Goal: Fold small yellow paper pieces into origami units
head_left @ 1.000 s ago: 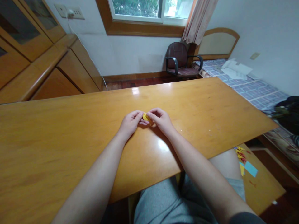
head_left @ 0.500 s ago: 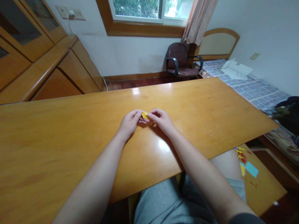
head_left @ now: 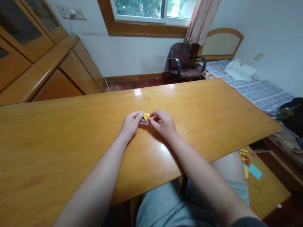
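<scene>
A small piece of folded yellow paper [head_left: 146,116] is held just above the tabletop, in the middle of the head view. My left hand [head_left: 131,125] pinches its left end between thumb and fingers, with the lower fingers curled underneath. At the paper's right edge is my right hand [head_left: 165,125]; its thumb tip touches the paper and its bent index finger lies close by, with a small gap showing behind them. Creases run across the yellow paper, but its exact folded shape is too small to make out.
Both forearms reach over a glossy wooden table [head_left: 71,135]. Lower right, a wooden bench [head_left: 270,192] carries several yellow and red folded papers [head_left: 245,157] and a light blue sheet [head_left: 255,171]. Beyond stand an armchair [head_left: 180,60] and a bed [head_left: 260,91]; a cabinet [head_left: 54,66] is at left.
My right thumb and index finger have spread a little apart and shifted on the paper's right end, so more of the yellow paper shows. My left hand has stayed in place.
</scene>
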Demonstrator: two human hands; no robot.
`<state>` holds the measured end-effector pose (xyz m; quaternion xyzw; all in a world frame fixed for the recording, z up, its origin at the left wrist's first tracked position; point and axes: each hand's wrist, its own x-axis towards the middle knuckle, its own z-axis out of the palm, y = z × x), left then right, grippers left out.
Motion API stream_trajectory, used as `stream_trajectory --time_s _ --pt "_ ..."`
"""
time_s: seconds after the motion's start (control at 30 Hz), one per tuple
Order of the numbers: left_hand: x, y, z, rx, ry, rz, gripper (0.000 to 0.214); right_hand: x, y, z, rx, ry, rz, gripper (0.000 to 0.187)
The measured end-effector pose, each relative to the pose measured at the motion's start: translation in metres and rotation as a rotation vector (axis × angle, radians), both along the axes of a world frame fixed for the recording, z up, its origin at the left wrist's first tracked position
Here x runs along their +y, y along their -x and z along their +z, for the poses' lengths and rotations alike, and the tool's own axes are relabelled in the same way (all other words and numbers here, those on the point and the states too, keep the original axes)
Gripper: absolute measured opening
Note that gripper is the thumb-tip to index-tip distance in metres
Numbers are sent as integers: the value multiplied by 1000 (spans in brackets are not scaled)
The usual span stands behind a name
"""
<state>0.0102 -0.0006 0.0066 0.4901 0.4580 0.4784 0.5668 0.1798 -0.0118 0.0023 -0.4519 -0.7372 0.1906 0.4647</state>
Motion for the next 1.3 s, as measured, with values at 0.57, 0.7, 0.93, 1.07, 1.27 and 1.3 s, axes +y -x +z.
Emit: stream_trajectory --time_s 0.57,0.7,0.93,1.07,1.27,1.3 --pt "-3 -4 2 -124 21 -48 33 -5 2 6 -443 -313 -176 14" --pt "-4 -5 2 -174 60 -29 30 -5 2 5 -445 -410 -165 16" --pt "-4 -5 2 -217 105 -13 30 -5 0 7 -498 -477 -141 18" --pt "-6 -6 4 -229 110 -6 30 -4 -1 10 -523 -493 -108 19" --pt "-6 -6 6 -226 115 -1 31 -2 -3 9 -522 -504 -77 17" --pt "-6 -6 6 -225 118 0 31 -2 -4 9 -519 -502 -76 17"
